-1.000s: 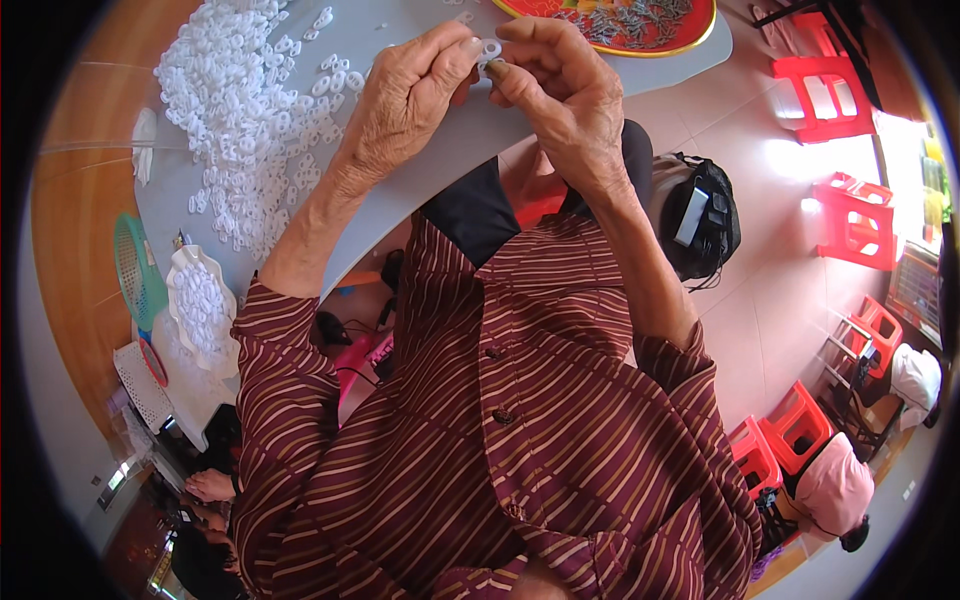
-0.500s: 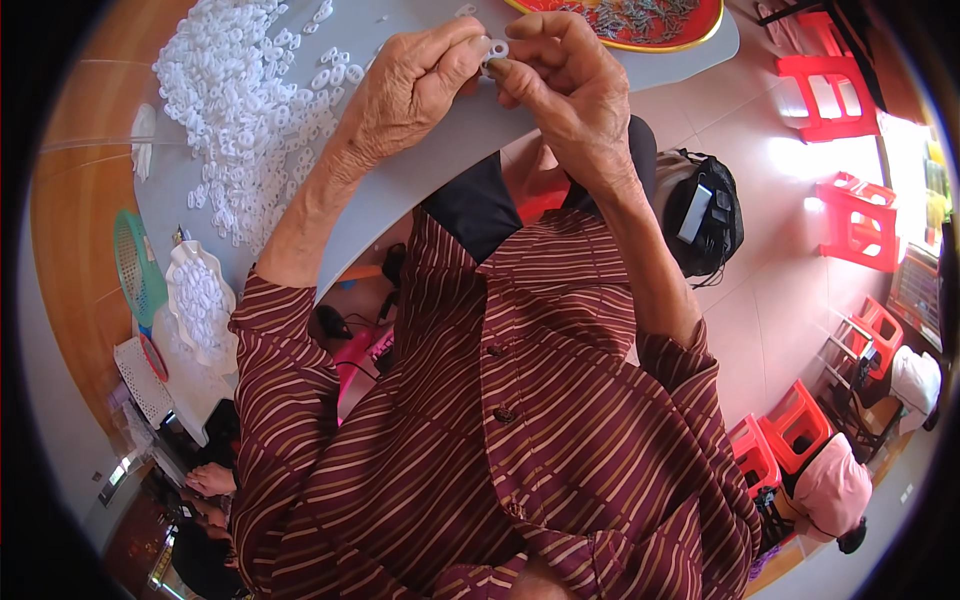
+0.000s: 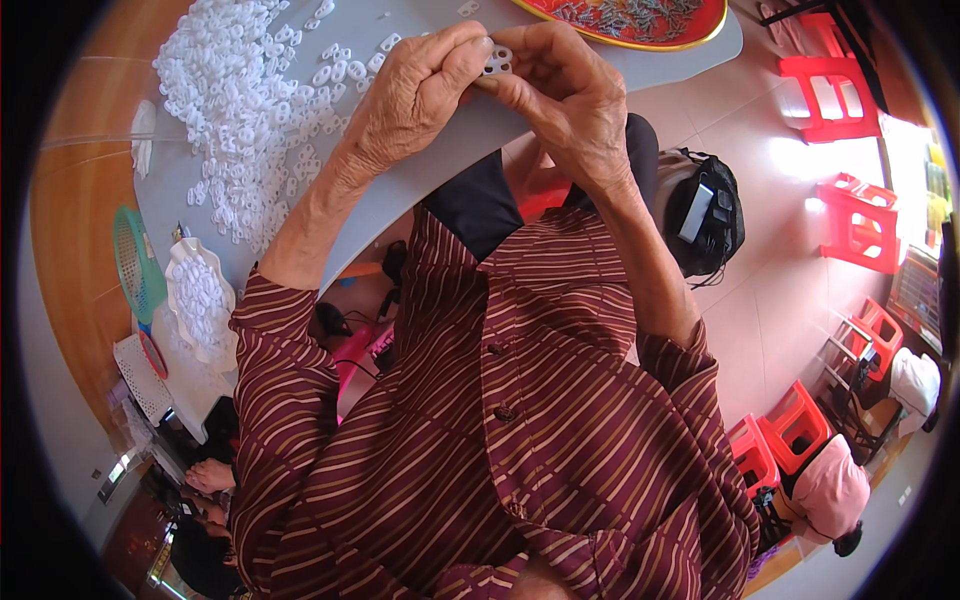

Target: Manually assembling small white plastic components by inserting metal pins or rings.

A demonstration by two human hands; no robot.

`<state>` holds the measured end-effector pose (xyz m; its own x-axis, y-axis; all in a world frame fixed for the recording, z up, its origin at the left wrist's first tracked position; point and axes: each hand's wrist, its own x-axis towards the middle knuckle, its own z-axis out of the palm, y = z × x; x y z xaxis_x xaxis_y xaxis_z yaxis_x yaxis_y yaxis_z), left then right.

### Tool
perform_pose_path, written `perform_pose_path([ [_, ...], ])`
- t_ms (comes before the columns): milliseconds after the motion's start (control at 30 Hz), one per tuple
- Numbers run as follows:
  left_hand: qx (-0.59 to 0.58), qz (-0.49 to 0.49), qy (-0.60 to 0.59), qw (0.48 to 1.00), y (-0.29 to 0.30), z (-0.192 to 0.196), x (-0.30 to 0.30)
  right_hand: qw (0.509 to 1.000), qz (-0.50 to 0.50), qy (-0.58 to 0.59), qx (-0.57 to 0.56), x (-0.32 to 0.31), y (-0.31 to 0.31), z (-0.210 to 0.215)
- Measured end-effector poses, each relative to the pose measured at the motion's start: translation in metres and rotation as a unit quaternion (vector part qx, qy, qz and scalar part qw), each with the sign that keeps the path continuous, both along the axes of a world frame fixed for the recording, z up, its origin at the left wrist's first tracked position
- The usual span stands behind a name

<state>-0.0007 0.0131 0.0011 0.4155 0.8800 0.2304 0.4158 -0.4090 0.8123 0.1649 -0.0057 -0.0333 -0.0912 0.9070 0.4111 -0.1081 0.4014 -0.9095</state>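
Observation:
My left hand [image 3: 425, 88] and my right hand [image 3: 568, 92] meet over the front edge of the grey table [image 3: 385, 200]. Between their fingertips is a small white plastic piece with round holes [image 3: 497, 62], pinched from both sides. Fingers hide part of it. Left of my left hand spreads a large heap of small white plastic pieces [image 3: 225, 95], with several loose ones near my wrist. Beyond my right hand stands a red tray with a gold rim [image 3: 706, 22], holding many small grey metal-looking parts [image 3: 635, 15].
At the left are a scalloped white dish [image 3: 228, 325] full of white pieces and a green racket [image 3: 133, 250]. A black bag [image 3: 715, 225] is by my right knee. Red stools [image 3: 828, 97] stand on the floor at right; other people sit at lower left and lower right.
The white piece has turned between my fingers and now shows several holes. My right fingers have shifted closer around it; both hands stay in nearly the same place.

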Motion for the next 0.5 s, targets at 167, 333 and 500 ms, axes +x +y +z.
perform_pose_path([
  [167, -0.078, -0.031, 0.030, 0.996, 0.0007, 0.0033, -0.0034, 0.996, -0.005, -0.078, 0.030, 0.0055, -0.0022, 0.0024],
  [333, -0.073, -0.034, 0.017, 0.997, -0.0006, 0.0009, -0.0010, 0.997, -0.008, -0.070, 0.041, 0.0056, -0.0027, 0.0019],
  [500, -0.076, -0.039, 0.008, 0.996, 0.0000, -0.0008, -0.0013, 0.995, -0.013, -0.079, 0.052, 0.0056, -0.0030, 0.0036],
])
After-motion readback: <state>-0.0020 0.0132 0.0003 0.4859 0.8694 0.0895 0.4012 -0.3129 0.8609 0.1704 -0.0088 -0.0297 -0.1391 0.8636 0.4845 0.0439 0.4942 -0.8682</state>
